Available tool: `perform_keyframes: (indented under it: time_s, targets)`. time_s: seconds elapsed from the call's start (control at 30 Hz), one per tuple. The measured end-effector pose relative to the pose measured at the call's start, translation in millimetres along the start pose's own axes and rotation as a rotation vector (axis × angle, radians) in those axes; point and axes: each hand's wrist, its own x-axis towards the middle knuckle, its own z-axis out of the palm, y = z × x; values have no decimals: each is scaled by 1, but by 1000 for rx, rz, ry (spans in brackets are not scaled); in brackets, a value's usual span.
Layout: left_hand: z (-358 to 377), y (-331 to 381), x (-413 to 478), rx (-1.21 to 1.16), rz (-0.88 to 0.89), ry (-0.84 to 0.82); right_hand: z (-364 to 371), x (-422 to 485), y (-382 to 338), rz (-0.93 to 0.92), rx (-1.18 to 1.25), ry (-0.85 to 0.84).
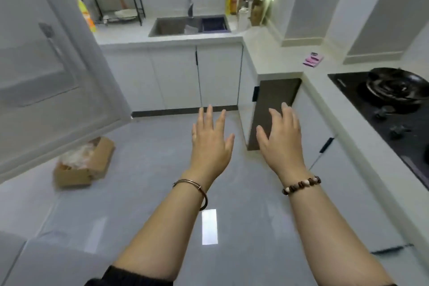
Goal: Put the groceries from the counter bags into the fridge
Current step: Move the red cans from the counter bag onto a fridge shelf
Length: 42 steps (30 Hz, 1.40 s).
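Note:
My left hand (211,139) and my right hand (281,137) are stretched out side by side over the grey floor, palms down, fingers spread, holding nothing. A white fridge door (53,72) stands swung open at the left, its inner shelves facing me. No grocery bags show on the counter (274,53) in this view. The fridge's inside is out of frame.
A cardboard box (86,165) with crumpled plastic lies on the floor under the door. Sink (188,25) and dish rack (111,0) stand at the back, bottles (243,0) in the corner. A pink pack (313,59) lies on the counter. Black stove with a wok (394,86) at right.

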Motion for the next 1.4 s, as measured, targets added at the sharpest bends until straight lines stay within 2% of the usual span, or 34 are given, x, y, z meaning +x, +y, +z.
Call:
perform_keyframes:
  time_s: [0.3, 0.53, 0.8, 0.93, 1.1, 1.23, 1.4]
  targets:
    - [112, 216, 20, -184, 430, -165, -126, -38, 187, 318, -73, 258]
    - [165, 338, -15, -395, 774, -288, -188, -110, 274, 634, -202, 408]
    - [227, 427, -41, -553, 1028, -523, -211, -170, 328, 946, -336, 472]
    - [241, 466, -37, -604, 1167, -617, -226, -179, 348, 1059, -401, 559]
    - [260, 493, -20, -633, 1226, -769, -229, -178, 365, 1191, -437, 630]
    - [273, 507, -22, -578, 1244, -972, -230, -184, 375, 1260, -470, 605]
    - [279, 518, -36, -569, 1287, -1059, -239, -199, 395, 1310, -517, 543]
